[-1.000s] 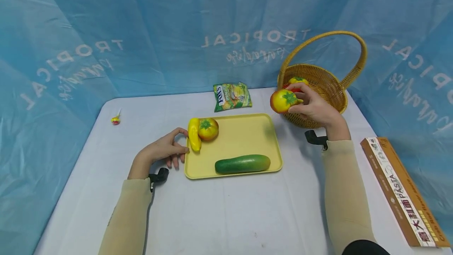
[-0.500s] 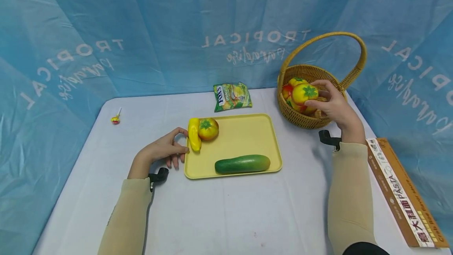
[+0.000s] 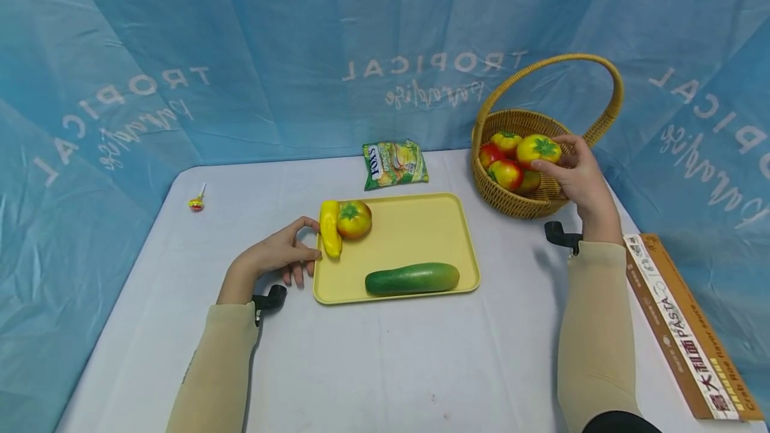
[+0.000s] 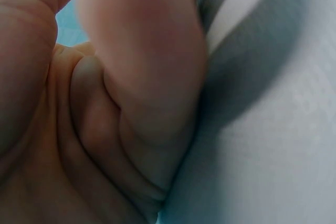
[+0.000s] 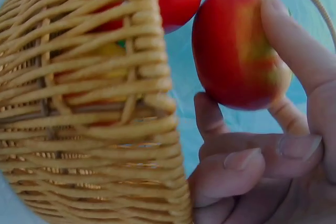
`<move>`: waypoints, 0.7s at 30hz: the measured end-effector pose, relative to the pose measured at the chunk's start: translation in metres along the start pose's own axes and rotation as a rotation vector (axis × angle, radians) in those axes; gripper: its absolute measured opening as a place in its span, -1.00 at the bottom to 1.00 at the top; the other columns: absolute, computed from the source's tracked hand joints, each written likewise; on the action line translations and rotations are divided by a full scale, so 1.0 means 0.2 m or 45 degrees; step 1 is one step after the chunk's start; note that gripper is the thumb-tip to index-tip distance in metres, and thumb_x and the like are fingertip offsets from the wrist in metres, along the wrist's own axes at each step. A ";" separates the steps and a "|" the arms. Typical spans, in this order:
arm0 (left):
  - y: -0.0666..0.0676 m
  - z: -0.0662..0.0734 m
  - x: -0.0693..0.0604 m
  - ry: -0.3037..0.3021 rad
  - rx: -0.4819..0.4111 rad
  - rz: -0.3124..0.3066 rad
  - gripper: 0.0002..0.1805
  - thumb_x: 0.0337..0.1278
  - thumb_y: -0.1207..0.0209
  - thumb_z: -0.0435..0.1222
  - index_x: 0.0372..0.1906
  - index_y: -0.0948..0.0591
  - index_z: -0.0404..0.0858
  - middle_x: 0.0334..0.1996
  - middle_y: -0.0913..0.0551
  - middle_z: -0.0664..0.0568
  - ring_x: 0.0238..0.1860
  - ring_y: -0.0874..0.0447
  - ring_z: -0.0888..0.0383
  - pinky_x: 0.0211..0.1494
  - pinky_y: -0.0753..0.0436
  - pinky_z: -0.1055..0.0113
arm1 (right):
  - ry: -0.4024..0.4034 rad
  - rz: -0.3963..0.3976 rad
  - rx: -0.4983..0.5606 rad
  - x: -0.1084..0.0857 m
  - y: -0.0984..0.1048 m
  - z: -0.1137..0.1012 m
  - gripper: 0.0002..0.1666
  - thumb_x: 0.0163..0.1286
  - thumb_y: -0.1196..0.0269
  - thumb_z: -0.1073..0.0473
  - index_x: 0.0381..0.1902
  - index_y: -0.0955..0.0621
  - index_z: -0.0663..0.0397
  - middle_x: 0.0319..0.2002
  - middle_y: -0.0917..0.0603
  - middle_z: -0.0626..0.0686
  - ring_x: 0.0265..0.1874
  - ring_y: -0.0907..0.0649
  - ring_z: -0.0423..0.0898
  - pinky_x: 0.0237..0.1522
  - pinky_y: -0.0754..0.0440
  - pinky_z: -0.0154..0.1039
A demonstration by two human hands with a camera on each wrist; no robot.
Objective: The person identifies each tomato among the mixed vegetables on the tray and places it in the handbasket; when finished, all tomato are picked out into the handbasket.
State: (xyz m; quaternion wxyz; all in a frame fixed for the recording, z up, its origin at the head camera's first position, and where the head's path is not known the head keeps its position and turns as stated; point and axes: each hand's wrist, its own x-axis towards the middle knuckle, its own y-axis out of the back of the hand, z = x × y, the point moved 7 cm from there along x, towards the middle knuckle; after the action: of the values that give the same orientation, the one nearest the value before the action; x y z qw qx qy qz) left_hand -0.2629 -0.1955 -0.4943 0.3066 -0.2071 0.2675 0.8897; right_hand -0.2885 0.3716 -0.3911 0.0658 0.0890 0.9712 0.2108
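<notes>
My right hand [image 3: 582,176] pinches a red-and-yellow tomato [image 3: 537,150] with a green star-shaped calyx, over the opening of the wicker basket [image 3: 520,208]. In the right wrist view the held tomato [image 5: 239,48] shows its red underside, just beyond the woven rim. Several similar fruits [image 3: 506,174] lie inside the basket. At the left edge of a yellow tray [image 3: 421,236], my left hand [image 3: 273,254] holds the rim between thumb and forefinger. A banana [image 3: 329,227] and another tomato [image 3: 354,219] touch on the tray. A cucumber [image 3: 412,278] lies along its near side.
Behind the tray lies a green FOX'S candy bag [image 3: 395,164]. A small lollipop [image 3: 196,202] rests at the far left. A long pasta box [image 3: 686,326] lies along the right edge. The basket's tall handle [image 3: 559,57] arches above it; a blue curtain [image 3: 289,52] hangs behind.
My right hand has carried the tomato from the basket's front left side to above its opening, then slightly farther right, uncovering the fruits beneath. The left hand and tray stay put.
</notes>
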 end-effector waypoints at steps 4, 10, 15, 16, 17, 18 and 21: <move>0.00 0.00 0.00 -0.005 0.005 0.003 -0.27 0.39 -0.35 -0.06 0.43 -0.19 -0.04 -0.41 -0.81 -0.11 -0.65 -0.73 0.07 -0.55 -0.71 0.30 | -0.065 0.069 0.022 0.01 0.02 0.03 -0.19 0.32 -0.41 -0.37 0.39 -0.28 -0.58 -0.01 -0.50 -0.11 -0.35 -0.43 -0.13 -0.45 -0.47 -0.25; 0.00 -0.01 0.00 0.003 0.010 0.011 -0.27 0.38 -0.36 -0.05 0.43 -0.19 -0.03 -0.41 -0.81 -0.10 -0.65 -0.72 0.07 -0.55 -0.70 0.31 | -0.109 0.164 0.023 0.01 0.04 0.05 -0.17 0.30 -0.40 -0.42 0.38 -0.28 -0.50 -0.07 -0.46 -0.06 -0.37 -0.45 -0.09 -0.51 -0.54 -0.29; 0.00 0.00 0.00 0.000 0.009 0.012 -0.27 0.38 -0.36 -0.05 0.43 -0.20 -0.04 -0.41 -0.81 -0.10 -0.65 -0.73 0.07 -0.56 -0.70 0.31 | -0.149 0.227 -0.002 0.03 0.05 0.07 -0.12 0.31 -0.39 -0.42 0.44 -0.27 -0.42 -0.08 -0.40 -0.07 -0.36 -0.46 -0.09 -0.50 -0.58 -0.34; 0.00 0.00 0.00 0.000 0.008 0.012 -0.27 0.38 -0.36 -0.06 0.43 -0.20 -0.04 -0.41 -0.81 -0.10 -0.65 -0.73 0.06 -0.56 -0.70 0.31 | -0.154 0.234 -0.002 0.03 0.05 0.07 -0.11 0.32 -0.39 -0.41 0.46 -0.26 -0.40 -0.07 -0.40 -0.08 -0.34 -0.47 -0.10 -0.50 -0.59 -0.36; 0.00 0.00 0.00 0.000 0.007 0.012 -0.27 0.38 -0.36 -0.06 0.43 -0.19 -0.04 -0.41 -0.81 -0.10 -0.65 -0.73 0.06 -0.56 -0.70 0.31 | -0.155 0.239 -0.001 0.03 0.05 0.07 -0.09 0.34 -0.39 -0.39 0.50 -0.26 -0.37 -0.07 -0.41 -0.09 -0.35 -0.48 -0.10 -0.51 -0.59 -0.37; 0.00 0.00 0.00 -0.002 0.006 0.011 -0.27 0.39 -0.35 -0.06 0.44 -0.19 -0.04 -0.41 -0.81 -0.10 -0.65 -0.73 0.06 -0.56 -0.70 0.31 | -0.158 0.241 0.001 0.03 0.05 0.08 -0.06 0.36 -0.38 -0.38 0.53 -0.24 -0.35 -0.06 -0.42 -0.09 -0.35 -0.49 -0.10 -0.51 -0.61 -0.37; 0.00 0.00 0.00 -0.008 0.006 0.008 -0.28 0.40 -0.35 -0.06 0.44 -0.19 -0.05 -0.41 -0.81 -0.10 -0.65 -0.73 0.07 -0.56 -0.70 0.31 | -0.160 0.243 0.007 0.03 0.05 0.08 -0.02 0.38 -0.37 -0.35 0.60 -0.21 -0.29 -0.05 -0.47 -0.09 -0.42 -0.51 -0.13 -0.53 -0.63 -0.37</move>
State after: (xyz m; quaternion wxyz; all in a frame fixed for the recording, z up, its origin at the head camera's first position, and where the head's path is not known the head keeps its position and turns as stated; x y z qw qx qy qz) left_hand -0.2631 -0.1958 -0.4943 0.3050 -0.2029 0.2692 0.8907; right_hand -0.2898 0.3883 -0.4007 0.1059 0.1943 0.9529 0.2075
